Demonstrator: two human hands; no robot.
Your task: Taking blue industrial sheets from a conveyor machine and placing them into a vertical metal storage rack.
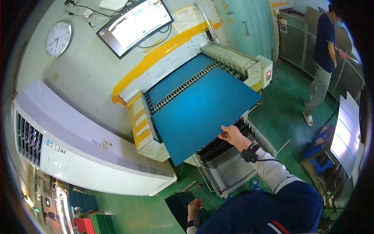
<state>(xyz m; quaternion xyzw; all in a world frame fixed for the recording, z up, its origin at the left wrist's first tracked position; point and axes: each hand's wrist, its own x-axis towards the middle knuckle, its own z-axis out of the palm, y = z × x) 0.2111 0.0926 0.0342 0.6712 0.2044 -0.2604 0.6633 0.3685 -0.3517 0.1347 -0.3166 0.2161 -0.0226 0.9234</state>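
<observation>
A large blue sheet point(202, 113) slopes toward me out of a roller machine point(233, 60), its far part resting near a row of rollers point(185, 87). My right hand point(231, 135) is at the sheet's near edge, thumb above and fingers curled at the rim, in a pinch. Low down, my left hand point(194, 208) is closed beside dark flat panels point(177, 206); what lies in its fingers is hidden. Beyond the rollers lies another blue surface point(167, 84). Under my right forearm stands a slotted metal rack point(230, 175) with upright dark panels in it.
A white air conditioner point(89, 148) stands along the left. A lit screen point(136, 25) and a round clock point(59, 38) hang on the wall. At the right a person point(324, 54) stands by grey panels point(296, 43); shiny sheets point(346, 134) lean nearer, beside a blue stool point(321, 162).
</observation>
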